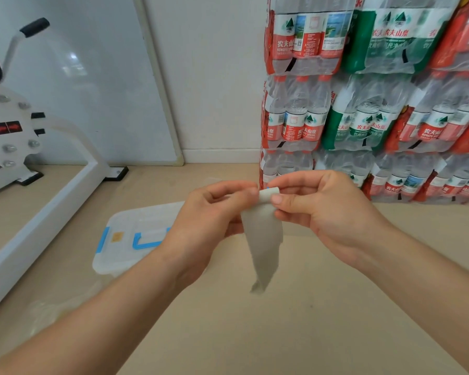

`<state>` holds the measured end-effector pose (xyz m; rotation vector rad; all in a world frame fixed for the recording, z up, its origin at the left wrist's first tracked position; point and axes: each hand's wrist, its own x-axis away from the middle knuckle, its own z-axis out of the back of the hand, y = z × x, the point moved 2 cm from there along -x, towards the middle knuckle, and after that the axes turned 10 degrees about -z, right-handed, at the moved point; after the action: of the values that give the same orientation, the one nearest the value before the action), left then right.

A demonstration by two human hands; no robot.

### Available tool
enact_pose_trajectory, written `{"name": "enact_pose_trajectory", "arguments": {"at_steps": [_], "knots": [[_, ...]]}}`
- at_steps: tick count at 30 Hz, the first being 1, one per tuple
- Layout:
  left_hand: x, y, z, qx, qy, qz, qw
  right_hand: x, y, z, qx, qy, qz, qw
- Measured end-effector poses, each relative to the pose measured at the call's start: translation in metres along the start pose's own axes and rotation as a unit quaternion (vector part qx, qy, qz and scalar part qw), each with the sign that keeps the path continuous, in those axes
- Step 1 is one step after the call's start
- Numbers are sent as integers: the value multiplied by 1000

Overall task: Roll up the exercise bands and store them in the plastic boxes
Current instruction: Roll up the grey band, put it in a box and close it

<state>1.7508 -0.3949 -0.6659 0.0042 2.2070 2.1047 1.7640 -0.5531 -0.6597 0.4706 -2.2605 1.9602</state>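
both hands [268, 212] pinching grey band [263, 239]

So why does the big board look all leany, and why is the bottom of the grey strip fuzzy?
In the head view the wide lens tilts straight lines near the edges, so the whiteboard leans; a bright patch of glare sits on it; the grey band, pinched by the left hand and right hand, blurs at its dangling tip, probably from motion.

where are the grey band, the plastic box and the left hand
grey band [263, 239], head view, middle of the hanging strip
plastic box [141, 217], head view, clear lid above the blue handle
left hand [206, 220], head view, back of the hand
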Motion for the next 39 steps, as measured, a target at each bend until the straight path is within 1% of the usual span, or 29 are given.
{"name": "enact_pose_trajectory", "arguments": {"at_steps": [2, 4, 7, 10, 17, 23, 27, 29, 32, 35, 39], "knots": [[0, -1, 1, -10, -19, 20, 1000, 1, 0, -1, 7, -2, 8, 1000], [0, -1, 2, -2, -23, 14, 1000, 1, 0, -1, 13, -11, 8, 1000], [-1, -3, 5, 25, -9, -2, 1000, 1, 0, -3, 4, -45, -25, 999], [-2, -3, 6, 29, -12, -10, 999, 1, 1, -4, -7, -71, -57, 996], [0, -4, 4, 16, 23, -18, 999, -3, 3, -1, 4, -29, -28, 999], [-2, -3, 3, 12, -34, 9, 999, -4, 4, 0, 10, -27, -10, 1000], [-1, -2, 5, 2, -35, 7, 999, -3, 4, -1, 21, -29, -4, 999], [-2, -3, 5, 11, -23, 2, 1000, -3, 3, -2, 15, -41, -10, 999], [-3, -5, 5, 24, -6, -5, 1000, -3, 4, -2, 1, -62, -44, 997], [-3, -6, 5, 29, -4, -10, 1000, -2, 5, -4, 16, -85, -76, 993], [-3, -6, 4, 31, 5, -18, 999, -3, 6, -4, 12, -80, -70, 994]]}}
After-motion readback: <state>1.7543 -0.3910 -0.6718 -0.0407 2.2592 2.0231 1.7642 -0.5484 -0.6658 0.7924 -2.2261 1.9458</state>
